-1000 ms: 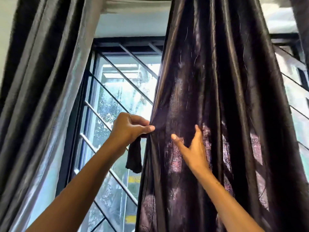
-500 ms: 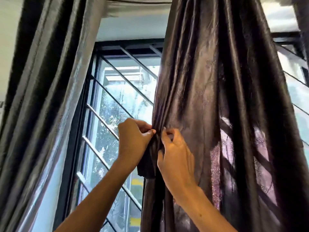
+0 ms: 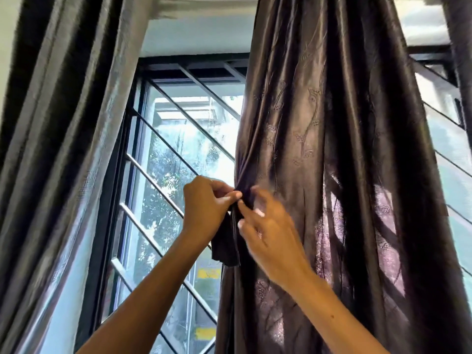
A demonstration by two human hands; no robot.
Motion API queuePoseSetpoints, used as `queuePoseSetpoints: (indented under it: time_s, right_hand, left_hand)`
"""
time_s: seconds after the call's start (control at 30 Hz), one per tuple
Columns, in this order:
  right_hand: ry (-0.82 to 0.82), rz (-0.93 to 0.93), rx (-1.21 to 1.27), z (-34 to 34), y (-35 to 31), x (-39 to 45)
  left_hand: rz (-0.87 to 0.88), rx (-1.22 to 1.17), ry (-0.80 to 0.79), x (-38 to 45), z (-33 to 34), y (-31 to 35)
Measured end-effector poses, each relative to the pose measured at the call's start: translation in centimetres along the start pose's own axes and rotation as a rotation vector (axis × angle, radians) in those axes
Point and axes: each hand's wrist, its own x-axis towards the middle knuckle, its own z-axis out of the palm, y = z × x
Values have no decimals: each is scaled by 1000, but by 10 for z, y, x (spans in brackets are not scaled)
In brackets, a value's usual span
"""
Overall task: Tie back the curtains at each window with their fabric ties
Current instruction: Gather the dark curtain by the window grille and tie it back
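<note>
A dark, shiny embroidered curtain [image 3: 319, 154] hangs in front of me, gathered at its left edge. A short dark fabric tie [image 3: 224, 251] dangles at that edge, its loose end hanging below my hands. My left hand [image 3: 207, 208] pinches the tie against the curtain's edge between thumb and fingers. My right hand [image 3: 268, 226] is blurred; its curled fingertips touch the gathered fold right beside the left thumb. Whether it holds the tie or only the curtain cannot be told.
A second dark curtain with a silvery lining [image 3: 58, 149] hangs at the left. Between the two curtains is a window [image 3: 176, 154] with a black frame and slanted metal bars. More barred window [image 3: 449, 149] shows at the right edge.
My right hand came off the curtain face and moved left to meet my left hand at the curtain's edge. The curtain's left edge is bunched tighter.
</note>
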Motion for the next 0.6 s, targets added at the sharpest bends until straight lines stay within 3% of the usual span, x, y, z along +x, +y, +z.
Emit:
queuePoseSetpoints:
  time_s: [0.1, 0.17, 0.23, 0.33, 0.4, 0.6]
  right_hand:
    - [300, 302, -28, -6, 25, 4]
    - [245, 474, 261, -9, 33, 5]
    - [237, 523, 483, -8, 34, 5]
    - [316, 341, 116, -7, 23, 1]
    - [250, 236, -98, -4, 7, -2]
    - [80, 130, -138, -1, -7, -6]
  left_hand:
    - [-37, 3, 1, 1, 0, -3]
    - [-57, -9, -14, 2, 0, -3]
    - [-78, -24, -29, 3, 1, -2]
    - [-66, 3, -28, 2, 3, 0]
    - [-48, -5, -34, -1, 5, 3]
    - [-88, -170, -78, -8, 12, 5]
